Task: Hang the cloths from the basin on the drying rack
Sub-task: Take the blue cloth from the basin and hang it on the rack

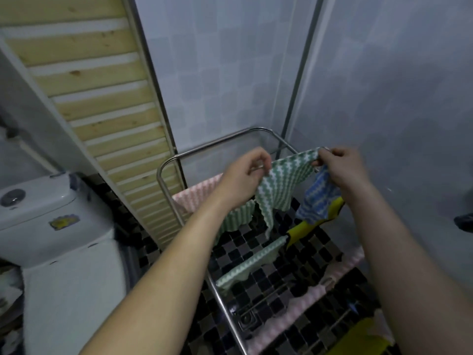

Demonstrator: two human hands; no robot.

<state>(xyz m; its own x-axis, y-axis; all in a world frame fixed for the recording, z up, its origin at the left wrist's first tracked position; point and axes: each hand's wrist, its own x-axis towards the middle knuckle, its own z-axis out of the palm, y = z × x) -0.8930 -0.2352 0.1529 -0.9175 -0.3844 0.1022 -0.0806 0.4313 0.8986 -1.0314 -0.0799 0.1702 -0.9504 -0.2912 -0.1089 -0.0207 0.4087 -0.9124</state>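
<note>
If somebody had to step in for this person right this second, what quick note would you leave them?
Left hand: fingers pinch the left edge of the green-and-white zigzag cloth.
Right hand: fingers pinch its top right corner.
The cloth is spread above the steel-tube drying rack, not yet over a rail.
Done: pink-and-white cloth on the far rail, pale green cloth and second pink cloth on nearer rails.
Blue-and-white cloth hangs under the right hand; held or hung, I cannot tell.
Left: drape the green-and-white zigzag cloth. The basin is out of view.
</note>
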